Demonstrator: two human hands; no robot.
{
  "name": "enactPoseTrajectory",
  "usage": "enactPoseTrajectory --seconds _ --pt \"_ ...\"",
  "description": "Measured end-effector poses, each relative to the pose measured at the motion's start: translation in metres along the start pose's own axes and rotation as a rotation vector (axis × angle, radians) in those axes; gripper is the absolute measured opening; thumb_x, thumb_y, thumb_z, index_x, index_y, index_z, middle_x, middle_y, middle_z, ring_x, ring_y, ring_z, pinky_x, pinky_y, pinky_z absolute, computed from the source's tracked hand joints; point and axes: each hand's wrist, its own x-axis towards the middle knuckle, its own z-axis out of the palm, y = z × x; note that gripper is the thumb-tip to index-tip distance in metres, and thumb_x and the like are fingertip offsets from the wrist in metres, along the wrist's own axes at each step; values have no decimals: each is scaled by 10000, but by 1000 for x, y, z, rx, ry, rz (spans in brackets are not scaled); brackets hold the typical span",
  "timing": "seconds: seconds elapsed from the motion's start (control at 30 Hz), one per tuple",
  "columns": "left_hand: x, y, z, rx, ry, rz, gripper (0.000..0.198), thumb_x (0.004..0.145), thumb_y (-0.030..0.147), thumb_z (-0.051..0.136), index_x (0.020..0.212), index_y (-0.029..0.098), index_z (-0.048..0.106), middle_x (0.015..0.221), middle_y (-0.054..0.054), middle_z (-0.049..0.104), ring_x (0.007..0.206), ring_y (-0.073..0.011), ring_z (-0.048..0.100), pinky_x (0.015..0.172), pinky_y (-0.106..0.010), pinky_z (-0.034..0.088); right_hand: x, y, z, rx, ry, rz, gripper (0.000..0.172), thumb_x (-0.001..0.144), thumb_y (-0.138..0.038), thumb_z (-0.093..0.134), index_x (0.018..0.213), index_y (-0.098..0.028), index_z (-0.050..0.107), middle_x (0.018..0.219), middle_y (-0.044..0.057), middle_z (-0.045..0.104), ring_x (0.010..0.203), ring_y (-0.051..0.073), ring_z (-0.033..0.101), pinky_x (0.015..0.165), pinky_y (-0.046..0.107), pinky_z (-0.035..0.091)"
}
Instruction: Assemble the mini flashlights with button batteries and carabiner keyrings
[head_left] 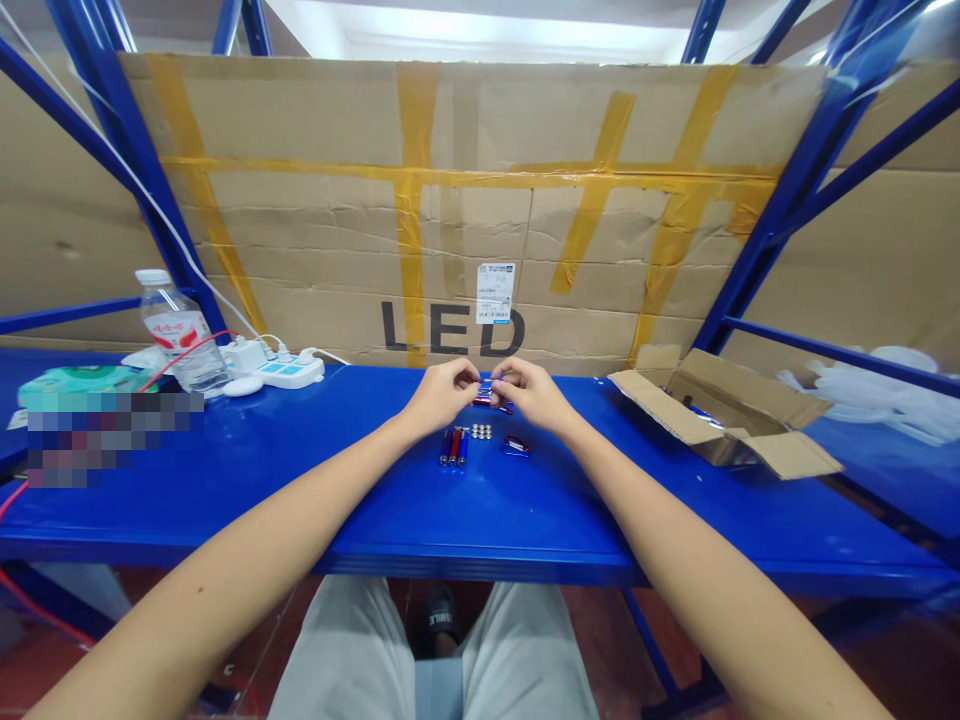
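Above the blue table my left hand (448,390) and my right hand (529,388) come close together, fingers bent and pinched. Whatever lies between their fingertips is too small and too covered to make out. Shiny blue and red metal pieces (491,398) show between and just below the fingers. Nearer to me, slim red and blue metal tubes (454,447) lie side by side. Several small silvery button cells (482,431) sit in neat rows to their right. A red and blue carabiner clip (516,446) rests below my right hand.
On the right stands an open cardboard box (720,410) with small metal pieces inside. To the left are a plastic bottle (180,335), a power strip (289,368) with cables and a green packet (82,385). A taped cardboard sheet (330,240) walls off the back between blue posts.
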Motion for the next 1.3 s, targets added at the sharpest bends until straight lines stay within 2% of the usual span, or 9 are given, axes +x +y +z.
enactPoseTrajectory --seconds 0.3,0.57,0.67,0.73,0.8,0.9,1.07,1.17,1.3 --pt "-3 4 4 137 -14 143 92 799 147 565 854 149 639 799 -20 669 709 -117 584 681 -230 453 5 8 -6 31 -26 14 119 785 -287 578 828 -177 580 553 -8 592 567 174 611 616 318 486" --pt "-1 1 8 154 8 233 86 831 153 546 839 160 632 826 -29 672 728 -132 597 701 -258 471 1 10 4 -175 -40 -4 87 834 -210 517 777 -166 565 589 -4 614 575 141 602 607 264 465" --pt "2 -4 3 109 61 218 89 810 132 552 838 164 629 823 -24 677 765 -138 618 736 -263 494 1 11 3 -193 -4 1 77 854 -201 508 854 -161 573 612 -3 626 592 137 607 628 258 479" --pt "5 -10 -3 124 56 164 110 790 121 563 858 159 640 801 -20 675 745 -137 620 720 -255 500 2 13 -5 -274 6 49 156 866 -177 483 977 -155 590 612 -4 629 584 135 609 625 252 480" --pt "9 -16 -11 192 21 75 205 773 102 565 946 145 665 817 -30 683 731 -140 620 707 -255 500 2 17 -15 -402 -59 160 229 862 -141 462 1041 -150 605 594 -2 622 549 133 601 586 240 469" --pt "13 -23 -22 378 -58 -37 296 777 88 551 1026 132 706 953 -82 707 814 -174 640 787 -289 492 0 19 -26 -572 -191 356 219 844 -124 480 985 -145 646 617 21 633 494 127 586 510 227 447" --pt "13 -22 -29 452 -299 -240 304 784 45 507 983 117 726 840 -79 724 801 -182 661 764 -270 474 -3 13 -29 -649 -283 443 185 847 -142 507 951 -147 660 651 38 648 475 124 590 461 215 447" --pt "9 -25 -25 501 -374 -229 254 760 29 524 895 127 715 848 -78 718 801 -179 650 716 -252 452 -4 10 -30 -685 -317 478 130 864 -183 519 878 -142 642 645 47 654 471 128 595 453 221 458" --pt "7 -32 -20 584 -390 -175 155 757 62 563 807 150 681 880 -76 708 824 -179 631 689 -249 424 -5 9 -35 -758 -357 555 165 884 -274 539 810 -143 605 628 60 662 455 143 602 446 243 467"
